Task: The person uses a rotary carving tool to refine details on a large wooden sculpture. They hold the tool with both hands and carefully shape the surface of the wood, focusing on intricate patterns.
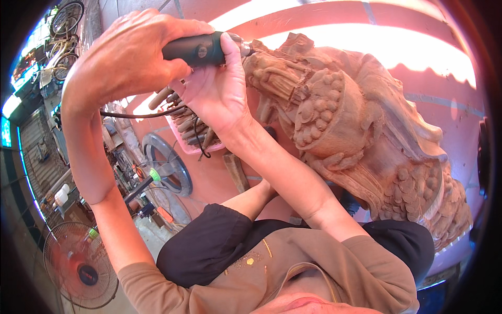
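Brown carved sculpture (387, 123) under a dark handheld tool (184, 49)

The sculpture lies in front of you, stretching from the upper centre to the lower right over a reddish tiled surface (209, 180). It has deep folds, clusters of round lumps and a rounded bowl-like shape near its middle. The tool's metal tip (246, 49) points at the end of the carving farthest from your body; you cannot tell from this angle whether it touches, or whether the tool is running.

The likeliest trouble is a slip: the ridged surface could make the tip skip and gouge a detail. Your right thumb sits just behind the tip, so a kick backward could catch it. The black cord (137, 115) trails close to a pink basket (180, 140) packed with slim handles (191, 125); if it snagged there, it could tug the tool off line.

Your left hand (128, 55) curls over the rear of the tool from above, its fingers bent around the body. Your right hand (215, 97) comes from below, palm turned up, thumb pressed along the front of the casing; its other fingers are mostly hidden. Both hands appear firmly closed around the tool, neither spread.
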The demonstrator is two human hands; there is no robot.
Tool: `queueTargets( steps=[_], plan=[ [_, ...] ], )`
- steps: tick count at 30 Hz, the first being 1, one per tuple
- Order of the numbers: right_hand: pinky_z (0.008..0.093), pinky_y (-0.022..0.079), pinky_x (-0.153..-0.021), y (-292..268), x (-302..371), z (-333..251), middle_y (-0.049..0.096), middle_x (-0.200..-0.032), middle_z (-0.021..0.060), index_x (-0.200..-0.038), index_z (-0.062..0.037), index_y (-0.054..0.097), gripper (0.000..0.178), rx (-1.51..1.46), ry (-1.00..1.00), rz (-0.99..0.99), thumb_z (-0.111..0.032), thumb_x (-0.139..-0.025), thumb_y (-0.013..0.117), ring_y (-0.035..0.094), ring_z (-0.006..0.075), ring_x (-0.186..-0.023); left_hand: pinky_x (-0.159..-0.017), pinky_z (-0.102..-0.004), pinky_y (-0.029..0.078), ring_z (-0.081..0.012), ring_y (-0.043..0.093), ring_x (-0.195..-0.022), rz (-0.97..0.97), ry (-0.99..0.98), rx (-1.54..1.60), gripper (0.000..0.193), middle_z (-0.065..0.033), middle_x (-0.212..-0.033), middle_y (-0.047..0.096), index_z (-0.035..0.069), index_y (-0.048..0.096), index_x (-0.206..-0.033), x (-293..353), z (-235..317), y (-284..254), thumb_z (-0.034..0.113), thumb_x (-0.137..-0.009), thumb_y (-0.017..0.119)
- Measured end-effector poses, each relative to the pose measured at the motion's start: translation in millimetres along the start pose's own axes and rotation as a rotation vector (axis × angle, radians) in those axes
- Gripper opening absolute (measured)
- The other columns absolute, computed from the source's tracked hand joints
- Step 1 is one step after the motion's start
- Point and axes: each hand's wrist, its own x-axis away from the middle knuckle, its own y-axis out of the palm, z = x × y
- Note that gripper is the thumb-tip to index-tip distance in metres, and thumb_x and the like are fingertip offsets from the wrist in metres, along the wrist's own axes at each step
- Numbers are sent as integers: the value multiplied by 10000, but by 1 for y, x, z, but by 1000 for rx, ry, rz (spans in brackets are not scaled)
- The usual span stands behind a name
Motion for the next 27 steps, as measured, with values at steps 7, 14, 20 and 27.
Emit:
queueTargets(
  steps=[7, 14, 20, 27],
  plan=[
    [424, 542, -865, -12, 7, 7, 678, -1179, -1, -1255, -188, 613, 426, 87, 50, -30, -521, -994, 656, 635, 183, -1106, -838, -499, 521, -447, 669, -884, 13, -65, 148, 566, -249, -901, 702, 138, 707, -1305, 22, -2, 15, 187, -741, 697],
    [439, 479, -965, -12, 15, 22, 689, -1170, -34, -1232, -210, 639, 359, 118, 150, -15, -465, -988, 702, 626, 129, -1104, -841, -444, 544, -387, 697, -912, -43, -111, 205, 725, -199, -1065, 733, 92, 623, -1436, 57, -10, 13, 121, -719, 728],
    [420, 469, -1032, -18, 35, 27, 679, -1166, -21, -1259, -181, 629, 370, 251, 191, 34, -421, -990, 713, 620, 116, -1137, -787, -459, 530, -384, 692, -882, 131, -230, 346, 720, -166, -975, 688, 173, 612, -1468, 98, 5, 47, 207, -784, 833],
    [412, 473, -1046, -39, 53, 27, 677, -1209, -8, -1299, -154, 614, 394, 290, 248, 47, -393, -1000, 709, 627, 112, -1164, -837, -450, 554, -367, 704, -928, 152, -282, 407, 773, -152, -1054, 695, 183, 588, -1501, 116, 22, 70, 177, -773, 845]
  ],
)
